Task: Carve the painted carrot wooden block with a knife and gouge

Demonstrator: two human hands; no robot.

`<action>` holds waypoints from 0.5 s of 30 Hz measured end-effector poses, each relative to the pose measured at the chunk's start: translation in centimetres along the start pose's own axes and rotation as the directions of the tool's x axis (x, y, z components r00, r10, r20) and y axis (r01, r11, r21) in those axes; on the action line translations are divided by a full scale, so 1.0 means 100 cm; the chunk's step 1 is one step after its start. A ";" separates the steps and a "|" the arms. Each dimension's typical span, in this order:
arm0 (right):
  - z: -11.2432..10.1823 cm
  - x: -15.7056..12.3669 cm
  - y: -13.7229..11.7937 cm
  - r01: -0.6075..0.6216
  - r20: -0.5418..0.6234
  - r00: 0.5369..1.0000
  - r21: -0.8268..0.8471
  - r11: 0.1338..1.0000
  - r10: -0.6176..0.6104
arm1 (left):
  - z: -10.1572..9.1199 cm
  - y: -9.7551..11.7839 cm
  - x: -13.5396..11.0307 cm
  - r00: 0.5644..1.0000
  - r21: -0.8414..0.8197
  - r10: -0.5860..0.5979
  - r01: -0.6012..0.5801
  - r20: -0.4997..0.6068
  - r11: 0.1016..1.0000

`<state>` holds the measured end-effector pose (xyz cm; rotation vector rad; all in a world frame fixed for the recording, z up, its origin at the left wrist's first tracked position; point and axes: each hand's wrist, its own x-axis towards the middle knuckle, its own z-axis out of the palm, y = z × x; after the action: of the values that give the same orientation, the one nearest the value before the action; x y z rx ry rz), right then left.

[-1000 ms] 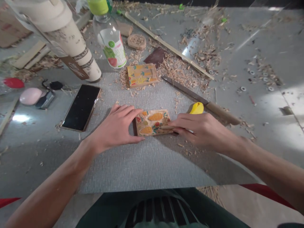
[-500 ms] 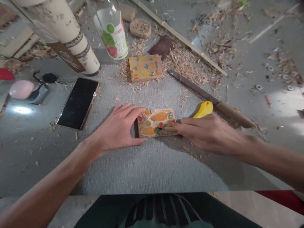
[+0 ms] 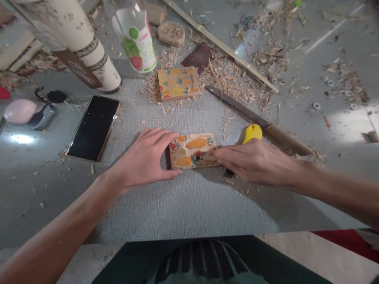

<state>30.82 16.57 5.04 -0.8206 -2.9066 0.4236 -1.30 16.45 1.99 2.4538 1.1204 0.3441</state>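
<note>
Holding a slim tool (image 3: 207, 157) over the painted block (image 3: 197, 143), right grip (image 3: 251, 159).

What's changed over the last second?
Mainly the view shifted: the green cap of the bottle left the frame. Nothing was visibly taken up or let go. The left hand still holds the painted block; the right hand, the slim tool. The phone stayed put.
</note>
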 end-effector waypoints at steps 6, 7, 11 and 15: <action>-0.007 0.003 0.003 0.083 0.064 0.995 -0.146 0.986 -0.074 | 0.000 -0.002 0.001 1.000 -0.017 -0.013 0.014 0.013 1.000; -0.009 0.003 0.003 0.083 0.061 0.995 -0.166 0.983 -0.074 | -0.001 -0.002 0.001 1.000 -0.018 -0.012 0.012 0.015 1.000; -0.013 0.003 0.004 0.102 0.030 0.995 -0.167 0.981 -0.098 | -0.002 -0.002 0.002 1.000 -0.025 -0.010 0.011 0.018 1.000; -0.012 0.003 0.003 0.112 0.050 0.993 -0.098 0.989 -0.107 | -0.002 0.000 0.002 1.000 -0.034 -0.020 0.021 0.008 0.999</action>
<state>30.94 17.27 6.05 -0.6674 -3.0182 0.2919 -1.28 16.67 2.15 2.4100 1.1264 0.3451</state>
